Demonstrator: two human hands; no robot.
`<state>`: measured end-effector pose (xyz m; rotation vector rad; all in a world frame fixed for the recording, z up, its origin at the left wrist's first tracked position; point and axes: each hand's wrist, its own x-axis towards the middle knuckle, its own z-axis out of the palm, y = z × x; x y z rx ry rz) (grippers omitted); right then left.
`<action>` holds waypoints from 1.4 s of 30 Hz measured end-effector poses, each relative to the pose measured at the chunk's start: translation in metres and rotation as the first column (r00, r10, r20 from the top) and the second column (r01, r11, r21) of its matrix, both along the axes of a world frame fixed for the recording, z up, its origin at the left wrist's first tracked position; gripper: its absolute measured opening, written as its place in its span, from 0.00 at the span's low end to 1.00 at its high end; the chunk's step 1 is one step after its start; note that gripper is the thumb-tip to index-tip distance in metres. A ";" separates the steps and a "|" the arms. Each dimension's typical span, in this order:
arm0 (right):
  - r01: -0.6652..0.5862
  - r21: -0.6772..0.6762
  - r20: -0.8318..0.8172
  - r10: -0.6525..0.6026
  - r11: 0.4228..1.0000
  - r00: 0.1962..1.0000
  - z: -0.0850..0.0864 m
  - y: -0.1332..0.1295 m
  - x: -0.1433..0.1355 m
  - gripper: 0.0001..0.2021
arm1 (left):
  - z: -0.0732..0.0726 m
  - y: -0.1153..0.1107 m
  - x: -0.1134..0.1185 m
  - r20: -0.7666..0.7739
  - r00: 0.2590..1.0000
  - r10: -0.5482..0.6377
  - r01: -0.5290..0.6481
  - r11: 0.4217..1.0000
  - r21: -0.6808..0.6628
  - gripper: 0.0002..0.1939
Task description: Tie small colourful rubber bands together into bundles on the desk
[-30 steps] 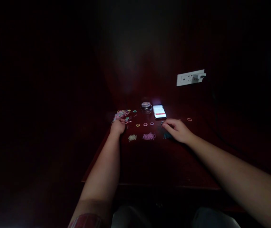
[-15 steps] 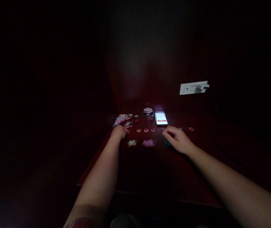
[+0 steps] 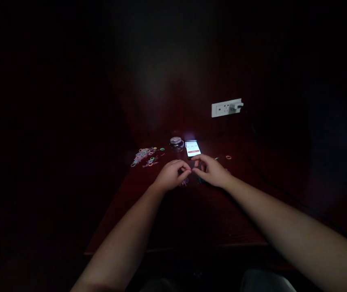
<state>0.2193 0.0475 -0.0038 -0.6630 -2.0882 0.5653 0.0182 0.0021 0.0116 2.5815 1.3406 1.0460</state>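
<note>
My left hand [image 3: 171, 175] and my right hand [image 3: 212, 170] meet fingertip to fingertip above the middle of the dark red table [image 3: 191, 219]. Both pinch with curled fingers. It is too dark to see whether anything small is held between them. A loose heap of small coloured elastic bands [image 3: 144, 156] lies to the left of my left hand. A bit of a pink bundle of bands [image 3: 184, 183] shows just under my left hand's fingers. A single orange band [image 3: 228, 157] lies to the right of my right hand.
A lit phone [image 3: 193, 150] lies behind my hands, with a small glass jar [image 3: 176, 143] to its left. On the wall behind, a white socket [image 3: 223, 109] holds a plugged charger, and its dark cable runs down the right. The room is very dark.
My left hand has left the heap of bands and moved right; my right hand has lifted and moved left, so the fingertips now meet. The camera view has shifted right.
</note>
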 end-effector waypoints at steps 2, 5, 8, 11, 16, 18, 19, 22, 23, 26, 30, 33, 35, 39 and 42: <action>-0.009 0.038 0.014 0.008 0.999 1.000 0.001 0.001 0.000 0.07 | 0.001 -0.002 0.003 0.002 1.000 -0.024 0.024 1.000 0.000 0.02; -0.009 0.043 0.025 0.008 0.999 1.000 0.003 0.001 0.002 0.03 | 0.002 -0.003 0.001 0.020 1.000 -0.011 0.011 1.000 0.003 0.02; -0.042 -0.011 0.005 0.042 0.999 0.999 0.004 -0.002 0.002 0.05 | 0.003 -0.003 -0.001 0.042 0.999 -0.015 0.015 1.000 0.002 0.02; -0.085 -0.021 0.018 0.085 0.996 0.996 0.007 -0.005 0.003 0.05 | 0.004 -0.004 0.001 0.053 0.998 -0.038 0.038 0.999 -0.003 0.02; -0.093 0.004 0.040 0.093 0.996 0.995 0.011 -0.007 0.005 0.04 | 0.006 -0.005 0.003 0.053 0.996 -0.074 0.076 0.997 -0.026 0.03; -0.094 -0.011 0.035 0.095 0.995 0.995 0.010 -0.007 0.005 0.04 | 0.006 -0.006 0.002 0.057 0.995 -0.083 0.085 0.996 -0.026 0.02; -0.094 -0.019 0.034 0.095 0.995 0.995 0.010 -0.007 0.005 0.04 | 0.006 -0.006 0.002 0.062 0.995 -0.083 0.084 0.996 -0.022 0.02; -0.084 -0.046 0.028 0.085 0.995 0.996 0.008 -0.008 0.005 0.05 | 0.004 -0.006 0.001 0.074 0.994 -0.077 0.079 0.997 -0.019 0.05; -0.080 -0.053 0.024 0.082 0.995 0.996 0.008 -0.008 0.005 0.05 | 0.003 -0.006 0.001 0.076 0.994 -0.074 0.076 0.997 -0.020 0.06; -0.081 -0.063 0.017 0.083 0.995 0.996 0.007 -0.007 0.005 0.06 | 0.001 -0.005 0.001 0.082 0.994 -0.070 0.072 0.997 -0.023 0.06; -0.088 -0.069 0.012 0.089 0.994 0.996 0.007 -0.007 0.006 0.07 | 0.002 -0.004 0.001 0.103 0.992 -0.074 0.076 0.997 -0.019 0.04; -0.093 -0.079 0.009 0.094 0.993 0.996 0.005 -0.005 0.006 0.07 | 0.003 -0.005 0.001 0.113 0.991 -0.072 0.073 0.997 -0.010 0.03; -0.095 -0.084 0.005 0.096 0.992 0.995 0.004 -0.004 0.007 0.07 | 0.003 -0.005 0.000 0.116 0.991 -0.060 0.062 0.998 -0.009 0.04; -0.096 -0.094 0.005 0.097 0.991 0.995 0.003 -0.004 0.007 0.07 | 0.003 -0.005 -0.001 0.121 0.992 -0.044 0.046 0.999 -0.020 0.04; -0.095 -0.102 -0.003 0.095 0.990 0.995 0.004 -0.005 0.007 0.07 | 0.003 -0.004 -0.002 0.132 0.991 -0.027 0.028 1.000 -0.012 0.04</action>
